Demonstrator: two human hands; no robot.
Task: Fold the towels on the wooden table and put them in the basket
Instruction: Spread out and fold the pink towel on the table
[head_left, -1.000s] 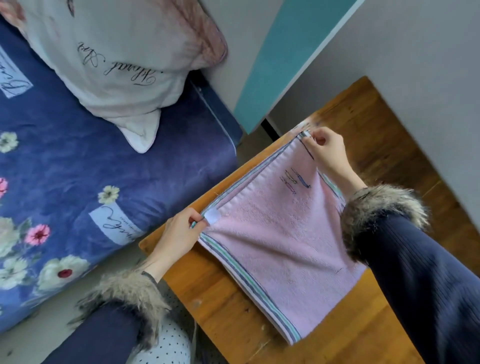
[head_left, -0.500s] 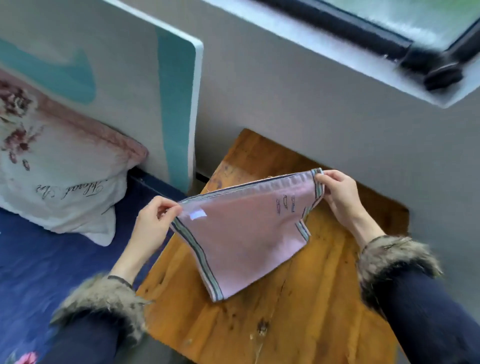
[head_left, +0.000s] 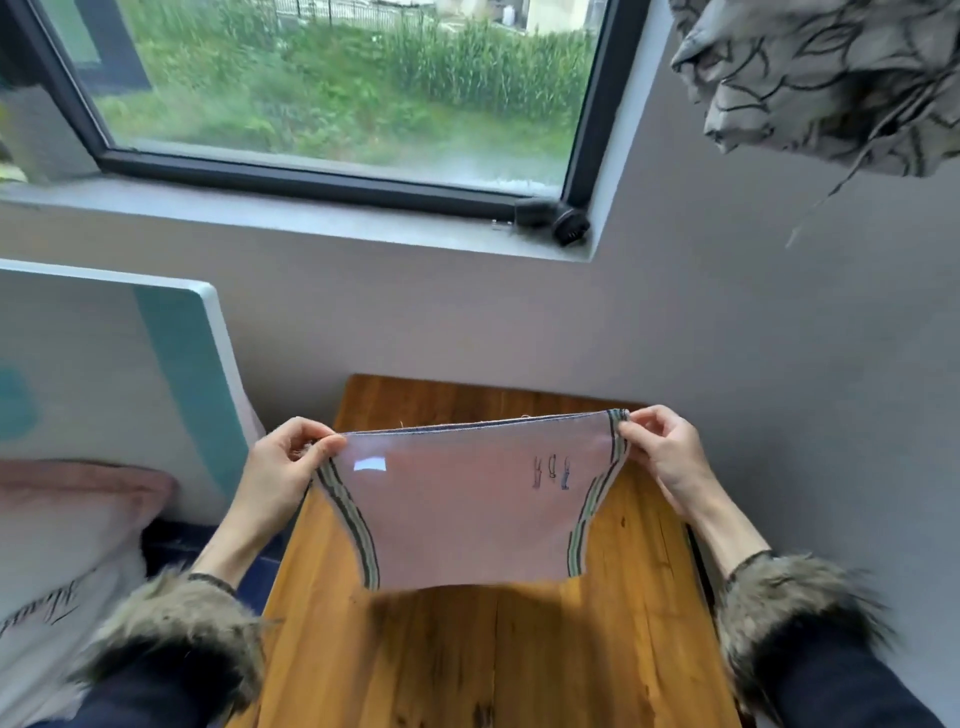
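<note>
Towel lifting by both top corners, over the table

Pinching the pink towel at its upper left corner with the left hand, thumb and fingertips curled onto the cloth just above the striped hem. Pinching the upper right corner the same way with the right hand, fingers closed on the striped edge. Stretching the top edge taut and nearly level between the two grips, apparently with the cloth already doubled, judging by the layers showing along that edge.

Letting the rest hang free above the wooden table, clear of the boards and throwing a shadow on them, probably so that its own weight is pulling the layers straight and bringing the striped side hems into line before another fold. Holding it square to the body and over the middle of the table, likely for laying it flat again with little travel.

Finding no basket anywhere in view, so judging the folding as partway through and the putting away as not yet begun. Expecting soft, limp handling, with a loose pinch risking the layers sliding apart.

Noting, off to the left, a pillow beside a white and teal panel, a window above, and patterned grey cloth hanging at the upper right
</note>
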